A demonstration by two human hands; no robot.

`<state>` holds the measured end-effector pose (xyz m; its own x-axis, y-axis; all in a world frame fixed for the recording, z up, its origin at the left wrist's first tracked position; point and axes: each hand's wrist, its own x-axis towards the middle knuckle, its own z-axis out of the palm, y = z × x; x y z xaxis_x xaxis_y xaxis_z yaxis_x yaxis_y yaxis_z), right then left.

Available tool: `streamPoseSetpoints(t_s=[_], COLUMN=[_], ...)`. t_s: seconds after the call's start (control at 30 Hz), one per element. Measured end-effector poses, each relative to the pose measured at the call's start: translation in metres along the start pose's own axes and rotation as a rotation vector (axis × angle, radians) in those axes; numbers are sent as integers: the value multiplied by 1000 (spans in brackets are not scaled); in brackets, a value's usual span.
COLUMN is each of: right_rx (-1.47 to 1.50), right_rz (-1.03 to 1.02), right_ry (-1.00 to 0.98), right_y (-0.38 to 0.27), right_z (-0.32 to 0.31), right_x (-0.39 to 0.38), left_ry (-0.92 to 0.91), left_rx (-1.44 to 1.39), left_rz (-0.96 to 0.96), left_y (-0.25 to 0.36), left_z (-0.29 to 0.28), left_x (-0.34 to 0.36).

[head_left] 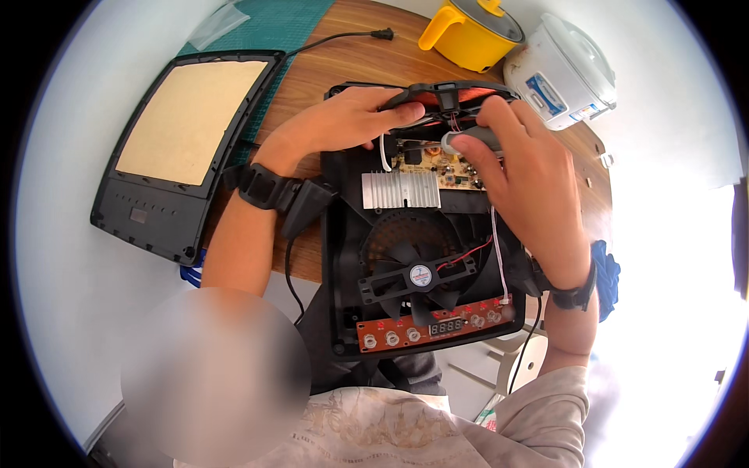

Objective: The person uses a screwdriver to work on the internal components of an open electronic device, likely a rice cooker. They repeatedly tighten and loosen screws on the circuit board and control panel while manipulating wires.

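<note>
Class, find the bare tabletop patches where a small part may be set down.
Bare wood lies between the top panel and the opened cooker base, and behind the base before the yellow pot. It is crowded around both hands.

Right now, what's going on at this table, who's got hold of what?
A person has an opened induction cooker base on a round wooden table. The left hand lifts the coil plate at the far end, while the right hand holds a grey-handled tool over the circuit board. The heat sink, fan and red control board lie exposed. The removed top cover lies to the left, underside up.
</note>
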<state>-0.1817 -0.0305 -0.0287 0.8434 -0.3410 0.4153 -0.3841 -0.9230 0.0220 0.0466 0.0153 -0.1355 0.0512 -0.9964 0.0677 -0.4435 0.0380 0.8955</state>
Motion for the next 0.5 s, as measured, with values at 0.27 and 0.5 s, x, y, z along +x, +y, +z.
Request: streamPoseSetpoints(t_s=[0.27, 0.5], right_rx=[48, 286], right_rz=[-63, 127], right_ry=[7, -91], right_y=[-13, -3], right_z=[0, -5], right_x=[5, 16], left_ry=[-42, 0], left_rx=[-25, 2], left_rz=[-65, -9], left_y=[14, 0], left_z=[-3, 1], left_x=[-4, 0])
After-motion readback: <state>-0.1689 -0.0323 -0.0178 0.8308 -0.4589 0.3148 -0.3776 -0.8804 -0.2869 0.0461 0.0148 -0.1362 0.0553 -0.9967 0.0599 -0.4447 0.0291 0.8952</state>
